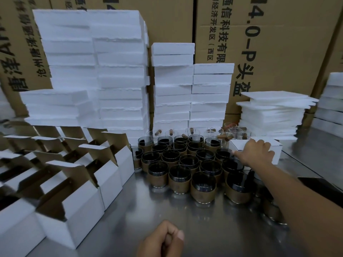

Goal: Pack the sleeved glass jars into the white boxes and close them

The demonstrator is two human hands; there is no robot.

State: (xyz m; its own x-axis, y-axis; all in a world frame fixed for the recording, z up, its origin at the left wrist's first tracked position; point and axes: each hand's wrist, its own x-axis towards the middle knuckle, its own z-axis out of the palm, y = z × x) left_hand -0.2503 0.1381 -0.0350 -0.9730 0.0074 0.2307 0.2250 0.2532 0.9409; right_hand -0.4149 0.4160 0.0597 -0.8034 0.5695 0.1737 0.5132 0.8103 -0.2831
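Note:
Several glass jars in brown sleeves (185, 162) stand packed together on the steel table (130, 210). Behind their right side sits a closed white box (239, 145). My right hand (256, 154) reaches over the jars and grips this box, with fingers curled over its top edge and the thumb on its front face. My left hand (163, 240) hovers near the front edge of the table as a curled fist with nothing visible in it. Rows of open white boxes (74, 182) with raised flaps fill the left side.
Tall stacks of white foam blocks (118, 71) rise behind the jars. A pile of thin foam sheets (272, 112) lies at the right. Clear glasses with corks (230, 130) stand behind the sleeved jars. Large cardboard cartons (278, 43) wall off the back.

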